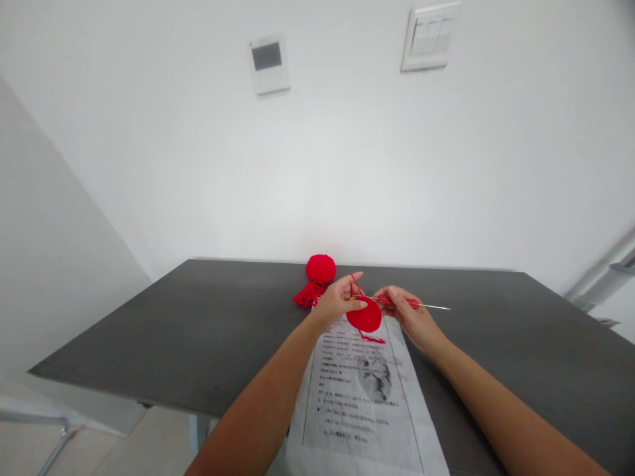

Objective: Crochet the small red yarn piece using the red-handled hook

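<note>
My left hand (336, 302) pinches the edge of a round red crochet piece (365, 316), with red yarn looped over its raised forefinger. Closed round the red handle of a crochet hook (417, 305) is my right hand (409, 314); the metal shaft sticks out to the right, and the other end meets the red piece. A short yarn tail hangs below the piece. Both hands hover just above a printed paper sheet (360, 403) on the dark table (198, 330).
A red yarn ball (321, 268) and a small red crocheted item (307, 295) lie on the table behind my left hand. The white wall carries a small control panel (268, 63) and a light switch (430, 36). The sheet overhangs the table's near edge.
</note>
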`<state>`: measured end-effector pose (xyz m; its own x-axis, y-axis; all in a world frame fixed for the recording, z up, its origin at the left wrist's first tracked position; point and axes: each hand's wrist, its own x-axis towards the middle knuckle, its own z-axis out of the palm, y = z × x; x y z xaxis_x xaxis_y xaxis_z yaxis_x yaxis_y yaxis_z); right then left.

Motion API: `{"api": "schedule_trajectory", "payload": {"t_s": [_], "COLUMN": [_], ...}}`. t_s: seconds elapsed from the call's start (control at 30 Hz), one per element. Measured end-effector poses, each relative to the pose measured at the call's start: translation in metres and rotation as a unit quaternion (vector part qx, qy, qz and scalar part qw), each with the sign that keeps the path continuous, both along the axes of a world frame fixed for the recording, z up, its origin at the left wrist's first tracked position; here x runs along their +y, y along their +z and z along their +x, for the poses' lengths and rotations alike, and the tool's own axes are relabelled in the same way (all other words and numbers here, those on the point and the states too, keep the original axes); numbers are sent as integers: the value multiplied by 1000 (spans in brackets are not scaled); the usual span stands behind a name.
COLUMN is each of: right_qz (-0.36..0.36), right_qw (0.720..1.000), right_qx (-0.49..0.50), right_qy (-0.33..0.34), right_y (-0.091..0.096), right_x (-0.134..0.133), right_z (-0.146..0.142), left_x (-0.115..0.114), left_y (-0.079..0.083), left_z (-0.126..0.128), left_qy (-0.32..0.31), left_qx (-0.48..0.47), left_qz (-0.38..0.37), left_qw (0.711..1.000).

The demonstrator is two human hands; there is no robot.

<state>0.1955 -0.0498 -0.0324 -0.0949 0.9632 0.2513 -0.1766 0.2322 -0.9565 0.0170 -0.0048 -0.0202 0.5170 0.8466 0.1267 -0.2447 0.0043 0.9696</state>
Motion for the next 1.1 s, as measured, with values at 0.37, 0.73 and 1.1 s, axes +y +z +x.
{"api": "schedule_trajectory", "payload": {"t_s": [0.37,0.73,1.1], "right_qz": [150,267,372], "right_qw": [947,897,815], "right_qx": [-280,-338,-429], "right_qy": [-44,-96,-119], "right_y": [4,-1,-12], "right_x": [-8,-10,-7], "right_z": [1,-3,-18], "left_x": [-1,4,-4], "left_y": [0,-7,-12], "left_z": [-4,2,15], "left_qy": [-24,15,111], "left_qx": [58,60,-32], "left_qz": [33,32,-40], "left_qw": [997,998,992]}}
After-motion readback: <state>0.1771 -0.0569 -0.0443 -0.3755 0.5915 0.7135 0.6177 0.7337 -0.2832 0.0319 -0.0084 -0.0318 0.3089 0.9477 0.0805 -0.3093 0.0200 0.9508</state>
